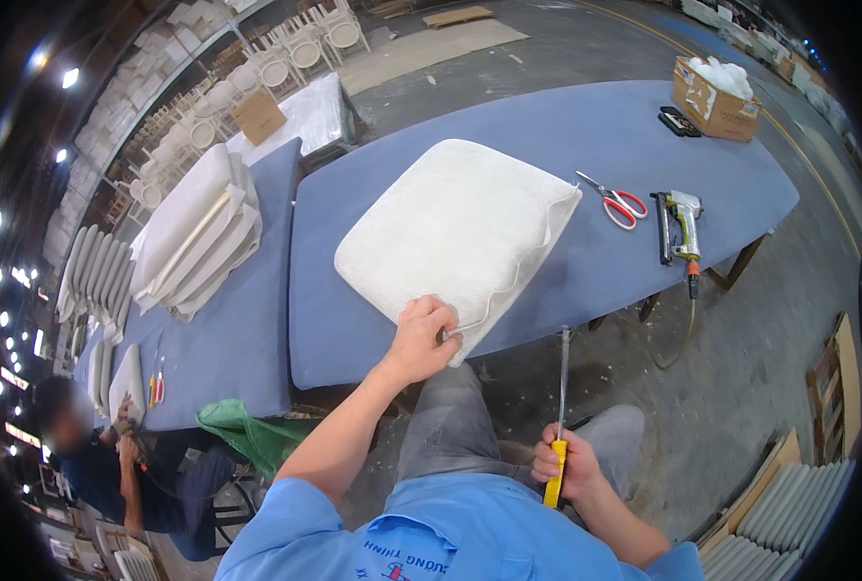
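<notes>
A pale, padded seat cushion [455,223] lies on the blue-covered table in front of me, with a loose, wavy fabric edge along its right side. At the near corner my left hand [423,337] is closed, fingers curled on that fabric edge. Low on the right, my right hand [569,463] grips the yellow handle of a screwdriver [564,387], its long metal shaft pointing up beside the table's front edge. Scissors with red and white handles [617,201] rest to the right of the cushion. Farther right is a staple gun [681,223] with an air hose.
A cardboard box with white stuff [717,102] and a dark case [679,121] sit at the far right of the table [373,349]. Stacked pale fabric [199,232] covers part of the left table. A co-worker [126,474] sits there. Grey cushions [785,518] stand lower right.
</notes>
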Demonstrator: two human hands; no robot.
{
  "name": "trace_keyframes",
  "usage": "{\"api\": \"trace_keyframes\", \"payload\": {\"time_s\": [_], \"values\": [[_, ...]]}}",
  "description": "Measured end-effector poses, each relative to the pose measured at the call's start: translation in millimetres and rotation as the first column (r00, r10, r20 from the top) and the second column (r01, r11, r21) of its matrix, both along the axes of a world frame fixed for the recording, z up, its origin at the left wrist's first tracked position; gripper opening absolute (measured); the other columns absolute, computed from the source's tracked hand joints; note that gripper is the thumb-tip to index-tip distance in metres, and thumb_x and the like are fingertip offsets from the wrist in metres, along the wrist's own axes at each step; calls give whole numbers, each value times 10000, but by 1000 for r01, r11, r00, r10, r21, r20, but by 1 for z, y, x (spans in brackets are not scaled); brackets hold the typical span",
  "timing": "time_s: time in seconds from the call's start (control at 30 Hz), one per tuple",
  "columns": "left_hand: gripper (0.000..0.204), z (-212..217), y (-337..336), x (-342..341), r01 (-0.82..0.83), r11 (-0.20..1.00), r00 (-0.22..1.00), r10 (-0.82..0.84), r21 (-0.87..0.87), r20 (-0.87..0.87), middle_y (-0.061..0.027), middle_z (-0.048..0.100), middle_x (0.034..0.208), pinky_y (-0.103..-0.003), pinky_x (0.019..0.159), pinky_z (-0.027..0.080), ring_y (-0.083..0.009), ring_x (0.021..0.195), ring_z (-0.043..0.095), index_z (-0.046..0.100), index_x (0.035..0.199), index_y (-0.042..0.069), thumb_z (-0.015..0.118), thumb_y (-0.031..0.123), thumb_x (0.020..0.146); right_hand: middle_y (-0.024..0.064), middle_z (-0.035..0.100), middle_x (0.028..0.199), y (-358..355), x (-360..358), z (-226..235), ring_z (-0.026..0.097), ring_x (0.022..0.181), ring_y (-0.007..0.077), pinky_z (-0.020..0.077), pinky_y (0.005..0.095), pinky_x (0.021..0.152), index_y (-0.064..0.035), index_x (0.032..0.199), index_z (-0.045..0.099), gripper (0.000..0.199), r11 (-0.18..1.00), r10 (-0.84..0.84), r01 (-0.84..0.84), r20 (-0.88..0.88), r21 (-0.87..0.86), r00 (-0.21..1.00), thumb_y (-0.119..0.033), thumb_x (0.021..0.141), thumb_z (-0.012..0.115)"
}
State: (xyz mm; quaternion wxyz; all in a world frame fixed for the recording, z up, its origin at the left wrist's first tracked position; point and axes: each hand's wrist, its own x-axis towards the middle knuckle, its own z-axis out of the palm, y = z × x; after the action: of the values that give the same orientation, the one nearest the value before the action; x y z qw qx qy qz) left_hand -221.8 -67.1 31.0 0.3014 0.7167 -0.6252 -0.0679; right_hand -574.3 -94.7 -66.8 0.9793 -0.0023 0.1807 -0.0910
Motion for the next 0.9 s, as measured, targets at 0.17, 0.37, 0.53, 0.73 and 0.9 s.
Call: {"api": "trace_keyframes", "payload": {"time_s": [0.17,0.37,0.53,0.73,0.9], "values": [[235,9,-17,-29,-107,993,974,94,53,207,-120,561,993,-454,904,409,-320,961,525,661,871,95,816,271,861,56,582,863,-14,32,10,550,671,221,498,403,658,-129,1155,595,327,874,-337,481,-628,70,702,-448,1131,530],[171,2,-16,-15,9,997,976,-26,81,216,-128,557,989,-476,893,416,-330,946,528,708,882,82,779,236,908,67,610,871,-17,37,35,584,610,182,482,353,559,-114,1404,536,391,960,-233,164,-326,-226,916,-387,1125,554],[134,6,-13,-13,18,997,980,-33,78,197,-117,549,966,-483,889,416,-332,978,538,723,881,83,764,207,910,77,657,901,5,-3,43,608,609,160,510,306,563,-115,1549,478,471,788,-331,-66,-511,-612,793,-270,1109,540],[181,8,-12,-10,43,996,970,-60,77,236,-103,539,942,-458,871,409,-323,958,532,683,817,82,778,210,903,102,661,942,-3,-17,53,649,783,208,521,317,716,-63,1559,532,525,-54,-463,-423,-353,-905,813,-138,1047,620],[265,-4,-12,5,110,994,989,-109,-7,100,-95,517,922,-445,839,391,-310,921,509,586,755,72,797,172,880,128,616,922,-26,-2,66,609,813,285,505,397,772,-76,1507,591,535,-188,-396,-532,-432,-825,810,-82,981,688]]}}
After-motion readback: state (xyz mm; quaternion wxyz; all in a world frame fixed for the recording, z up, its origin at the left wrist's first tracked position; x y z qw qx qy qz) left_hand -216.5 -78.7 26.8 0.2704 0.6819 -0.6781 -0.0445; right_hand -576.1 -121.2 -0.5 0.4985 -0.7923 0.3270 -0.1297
